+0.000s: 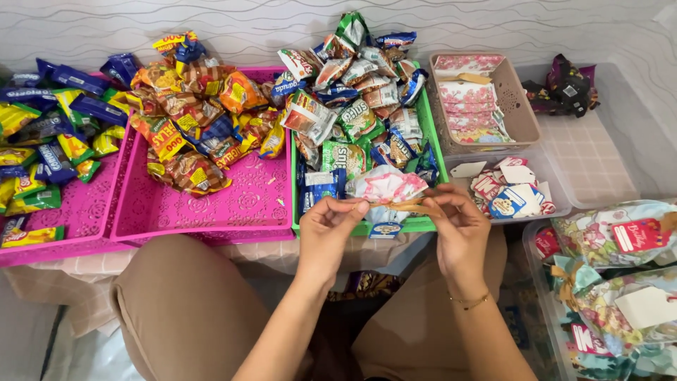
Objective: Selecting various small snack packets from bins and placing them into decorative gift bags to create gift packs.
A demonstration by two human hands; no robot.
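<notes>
Two hands in head view: left hand and right hand each pinched shut on the tan ribbon of a pink-white treat bag, near edge of green tray, centre-right.

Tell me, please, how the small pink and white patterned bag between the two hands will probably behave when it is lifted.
The patterned bag looks thin and crinkled, so it is probably floppy and light. Its top is bunched where the left hand and right hand pinch a tan ribbon, so it may sag below that point. It seems unlikely to roll.
</notes>
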